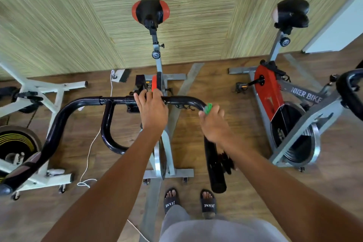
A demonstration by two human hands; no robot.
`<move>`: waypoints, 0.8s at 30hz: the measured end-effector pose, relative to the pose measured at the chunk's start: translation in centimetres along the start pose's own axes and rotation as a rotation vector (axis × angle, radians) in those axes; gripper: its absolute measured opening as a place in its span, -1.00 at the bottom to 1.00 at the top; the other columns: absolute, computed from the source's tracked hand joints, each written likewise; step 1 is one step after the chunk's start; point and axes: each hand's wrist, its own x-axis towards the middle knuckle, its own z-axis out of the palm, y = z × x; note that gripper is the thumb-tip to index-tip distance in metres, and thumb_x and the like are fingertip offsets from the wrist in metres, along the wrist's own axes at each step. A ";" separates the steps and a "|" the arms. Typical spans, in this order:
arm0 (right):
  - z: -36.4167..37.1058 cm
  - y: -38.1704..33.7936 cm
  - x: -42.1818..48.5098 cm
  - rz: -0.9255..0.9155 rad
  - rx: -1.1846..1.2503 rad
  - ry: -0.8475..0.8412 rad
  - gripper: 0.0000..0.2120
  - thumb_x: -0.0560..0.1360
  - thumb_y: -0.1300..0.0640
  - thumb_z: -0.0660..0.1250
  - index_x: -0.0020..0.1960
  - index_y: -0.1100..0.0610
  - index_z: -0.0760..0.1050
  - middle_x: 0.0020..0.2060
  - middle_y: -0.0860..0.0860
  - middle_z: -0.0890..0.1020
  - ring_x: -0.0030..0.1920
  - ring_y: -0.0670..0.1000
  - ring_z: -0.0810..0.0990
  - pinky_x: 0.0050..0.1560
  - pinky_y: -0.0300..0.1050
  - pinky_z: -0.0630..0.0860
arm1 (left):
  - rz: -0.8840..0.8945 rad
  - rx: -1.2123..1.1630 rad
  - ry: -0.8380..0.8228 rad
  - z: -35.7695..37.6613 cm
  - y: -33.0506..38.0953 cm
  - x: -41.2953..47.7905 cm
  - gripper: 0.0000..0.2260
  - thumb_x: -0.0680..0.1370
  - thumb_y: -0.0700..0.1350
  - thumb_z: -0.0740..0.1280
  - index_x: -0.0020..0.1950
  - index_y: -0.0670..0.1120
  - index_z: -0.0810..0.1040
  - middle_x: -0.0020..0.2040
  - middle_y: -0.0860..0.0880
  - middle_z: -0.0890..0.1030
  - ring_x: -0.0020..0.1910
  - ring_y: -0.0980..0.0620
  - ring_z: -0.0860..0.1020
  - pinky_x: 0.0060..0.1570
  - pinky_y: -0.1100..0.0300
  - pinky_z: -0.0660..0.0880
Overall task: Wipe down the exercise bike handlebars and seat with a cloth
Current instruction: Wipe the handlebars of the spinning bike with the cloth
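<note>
The black handlebars [82, 102] of the middle exercise bike curve across the view in front of me. My left hand [152, 108] grips the centre of the crossbar. My right hand [213, 122] wraps around the right bend of the bar, holding a green cloth [208, 108] against it; only a small bit of the cloth shows above my fingers. The right grip [215, 169] runs down below that hand. The bike's black and red seat [150, 12] stands at the far end, near the wall, untouched.
A second red and grey bike [275, 92] stands at the right, with its own handlebar [349, 92] near the frame edge. A white bike [29, 92] stands at the left. A white cable [90, 149] lies on the wooden floor. My sandalled feet [189, 201] are below.
</note>
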 end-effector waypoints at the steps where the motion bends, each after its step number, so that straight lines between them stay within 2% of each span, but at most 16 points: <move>1: 0.1 -0.5 0.6 0.004 0.000 0.018 -0.48 0.70 -0.08 0.00 0.54 0.17 0.01 0.38 0.19 0.28 0.26 0.23 0.44 0.04 0.05 0.34 | -0.001 -0.005 0.004 0.0 0.0 -0.1 -0.78 0.54 -0.32 0.21 0.16 -0.17 0.50 0.15 -0.18 0.56 0.42 -0.23 0.27 0.54 -0.20 -0.15; 4: 1.1 0.0 -0.2 0.065 -0.095 0.043 -0.44 0.70 -0.07 0.02 0.56 0.20 -0.04 0.42 0.20 0.26 0.31 0.25 0.44 0.12 0.09 0.37 | -0.005 -0.016 0.019 0.2 -0.2 -0.2 -0.79 0.55 -0.30 0.21 0.16 -0.18 0.49 0.16 -0.18 0.55 0.42 -0.22 0.27 0.55 -0.17 -0.17; 6: 2.2 1.5 -1.4 0.141 -0.214 0.010 -0.43 0.69 -0.08 0.01 0.57 0.20 -0.01 0.41 0.20 0.26 0.33 0.25 0.43 0.20 0.14 0.39 | -0.002 -0.003 0.010 0.3 -0.4 -0.3 -0.78 0.56 -0.28 0.22 0.19 -0.16 0.48 0.19 -0.17 0.54 0.43 -0.21 0.26 0.54 -0.14 -0.18; 8: 3.1 2.2 -1.3 0.135 -0.324 -0.068 -0.49 0.68 -0.04 -0.03 0.55 0.18 0.12 0.37 0.18 0.27 0.31 0.22 0.40 0.12 0.13 0.36 | 0.001 -0.007 0.010 0.2 -0.3 -0.2 -0.78 0.57 -0.26 0.21 0.21 -0.15 0.48 0.21 -0.16 0.53 0.45 -0.19 0.24 0.54 -0.11 -0.21; 11: 2.6 1.1 -0.5 0.152 -0.304 -0.060 -0.56 0.66 0.04 0.01 0.51 0.15 0.22 0.34 0.16 0.25 0.30 0.21 0.36 0.07 0.12 0.31 | -0.005 -0.030 -0.008 0.0 -0.3 -0.1 -0.77 0.60 -0.25 0.19 0.24 -0.14 0.48 0.26 -0.16 0.51 0.48 -0.18 0.21 0.53 -0.08 -0.25; 14: 1.9 0.0 -2.5 0.112 -0.291 0.016 -0.48 0.68 0.04 0.08 0.55 0.24 0.08 0.43 0.21 0.24 0.38 0.24 0.35 0.22 0.14 0.40 | 0.014 -0.024 -0.027 -0.1 -0.6 0.0 -0.78 0.60 -0.24 0.18 0.22 -0.13 0.47 0.28 -0.17 0.51 0.48 -0.18 0.22 0.54 -0.11 -0.21; 16: 1.4 -0.1 -4.6 0.133 -0.394 -0.025 -0.39 0.68 0.06 0.09 0.59 0.27 -0.10 0.49 0.26 0.14 0.43 0.23 0.31 0.25 0.10 0.41 | 0.036 -0.032 -0.030 -0.2 -0.8 -0.3 -0.79 0.61 -0.23 0.17 0.22 -0.14 0.47 0.29 -0.17 0.51 0.48 -0.17 0.21 0.55 -0.11 -0.20; 17: 1.0 -0.1 -5.4 0.148 -0.438 -0.039 -0.37 0.68 0.07 0.11 0.58 0.27 -0.12 0.49 0.26 0.15 0.42 0.22 0.33 0.22 0.06 0.41 | 0.044 -0.035 -0.027 -0.3 -0.8 -0.4 -0.79 0.61 -0.23 0.16 0.22 -0.14 0.47 0.29 -0.17 0.50 0.48 -0.17 0.21 0.55 -0.10 -0.21; 20: -1.0 -1.7 -6.1 0.097 -0.514 0.019 -0.48 0.66 0.08 0.16 0.52 0.22 0.06 0.41 0.21 0.31 0.35 0.20 0.43 0.04 0.00 0.35 | 0.062 -0.017 -0.020 -0.4 -0.9 -0.7 -0.78 0.62 -0.22 0.15 0.23 -0.14 0.46 0.29 -0.17 0.51 0.48 -0.17 0.22 0.55 -0.11 -0.18; 22: -1.8 -3.1 -6.5 0.027 -0.575 0.076 -0.47 0.67 0.06 0.17 0.53 0.21 0.06 0.40 0.22 0.33 0.34 0.21 0.43 0.10 0.01 0.39 | 0.068 -0.014 -0.012 -0.4 -0.8 -0.7 -0.78 0.62 -0.23 0.14 0.23 -0.15 0.46 0.28 -0.17 0.51 0.47 -0.17 0.23 0.55 -0.12 -0.17; 24: -1.2 -4.6 -7.7 -0.031 -0.679 0.041 -0.40 0.66 0.09 0.17 0.57 0.25 -0.01 0.43 0.26 0.30 0.37 0.25 0.39 0.23 0.06 0.40 | 0.063 -0.020 -0.012 -0.4 -1.0 -0.7 -0.78 0.64 -0.22 0.13 0.23 -0.14 0.47 0.27 -0.17 0.52 0.47 -0.17 0.24 0.55 -0.11 -0.17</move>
